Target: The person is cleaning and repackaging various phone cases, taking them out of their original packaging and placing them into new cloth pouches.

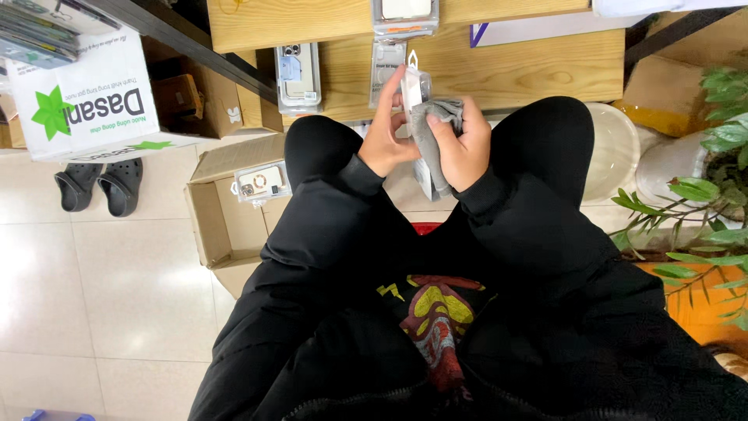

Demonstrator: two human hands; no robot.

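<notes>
My left hand (386, 135) holds a clear plastic phone-case package (413, 87) upright by its edge, above my knees. My right hand (461, 146) grips a grey cloth (433, 129) pressed against the package's side. Both hands meet over the gap between my black-trousered knees, just in front of a wooden table (514, 70). Part of the package is hidden by the cloth and my fingers.
Similar phone-case packages (298, 76) lie on the table. An open cardboard box (226, 218) with one package inside stands on the tiled floor at left. Also at left are a white carton (86, 101) and dark clogs (100, 185). Green plants (701, 203) and pots stand at right.
</notes>
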